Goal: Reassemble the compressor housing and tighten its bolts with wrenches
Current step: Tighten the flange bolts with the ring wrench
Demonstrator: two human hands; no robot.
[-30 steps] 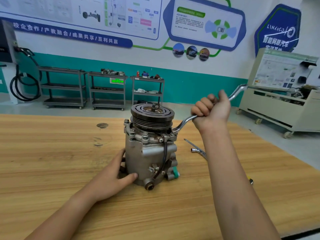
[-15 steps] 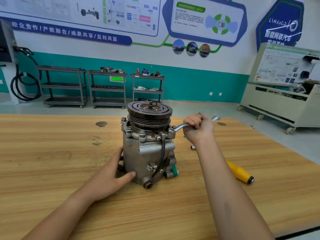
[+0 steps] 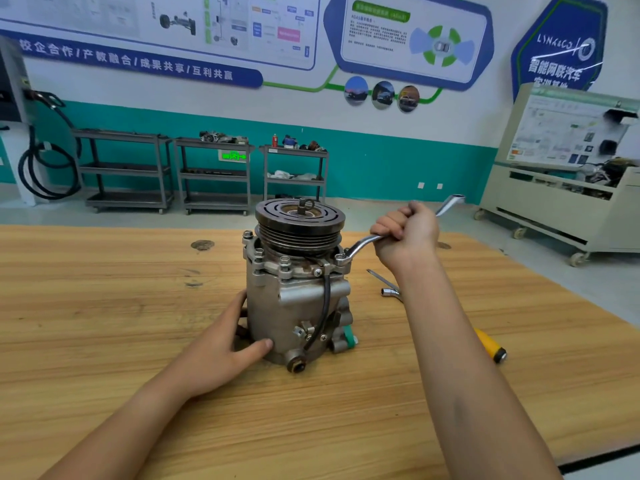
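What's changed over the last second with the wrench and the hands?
The right hand, fisted on the bent silver wrench, swung its handle toward the person, then back out. Its ring end stayed on the grey metal compressor's right-side bolt. The left hand stayed braced against the housing.

Bright, even indoor light, soft shadows on the table (image 3: 104, 323), edges bowed by wide-angle distortion.

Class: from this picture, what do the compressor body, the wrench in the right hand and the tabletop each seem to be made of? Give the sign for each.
Compressor body: probably cast aluminium, going by its dull, matt grey skin with moulded lugs.
Wrench in the right hand: likely chromed steel, with a bright mirror-like shine.
Tabletop: wood or wood-look laminate, showing long grain lines; which one cannot be told.
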